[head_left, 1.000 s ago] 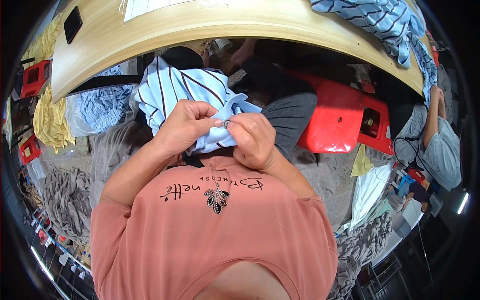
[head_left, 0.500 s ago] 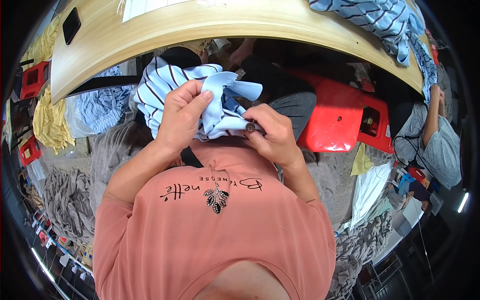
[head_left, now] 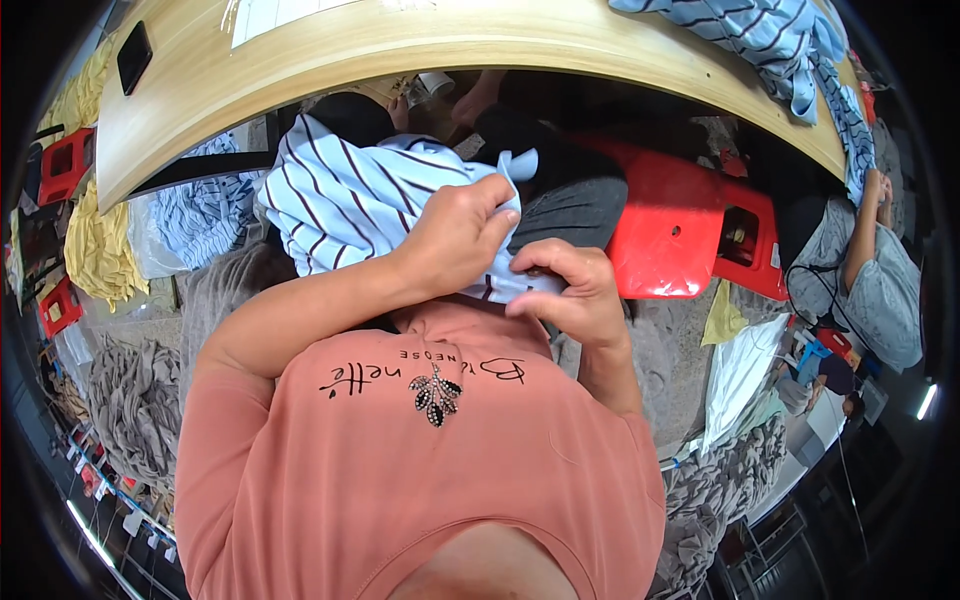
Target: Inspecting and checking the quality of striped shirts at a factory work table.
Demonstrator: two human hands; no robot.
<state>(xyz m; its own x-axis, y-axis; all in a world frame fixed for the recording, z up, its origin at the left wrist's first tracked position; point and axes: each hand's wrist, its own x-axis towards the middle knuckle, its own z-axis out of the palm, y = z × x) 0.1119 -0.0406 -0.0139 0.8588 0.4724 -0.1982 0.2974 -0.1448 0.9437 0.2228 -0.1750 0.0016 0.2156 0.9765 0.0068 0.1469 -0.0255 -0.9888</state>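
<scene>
A light blue garment with dark stripes (head_left: 345, 200) lies bunched across my lap. My left hand (head_left: 455, 235) is closed on its right-hand part, and the light blue collar-like edge (head_left: 518, 165) sticks up beyond the knuckles. Beside it, at the garment's lower right edge, is my right hand (head_left: 580, 295). Its thumb and forefinger are bent and apart, with pale cloth showing near their tips. Something small and dark shows under the right forefinger; I cannot make out what it is. The button seen earlier is not plainly visible.
A wooden table (head_left: 400, 45) curves ahead, bearing a phone (head_left: 134, 57) and more striped cloth (head_left: 740, 40). A red stool (head_left: 665, 245) stands to my right. Yellow cloth (head_left: 100, 245) and grey cloth piles (head_left: 140, 405) lie left. Another person's arm (head_left: 862, 235) shows far right.
My left hand has moved right across the garment, close to my right hand. The right hand has shifted slightly right and down, its thumb and forefinger now parted. The collar-like piece has folded away.
</scene>
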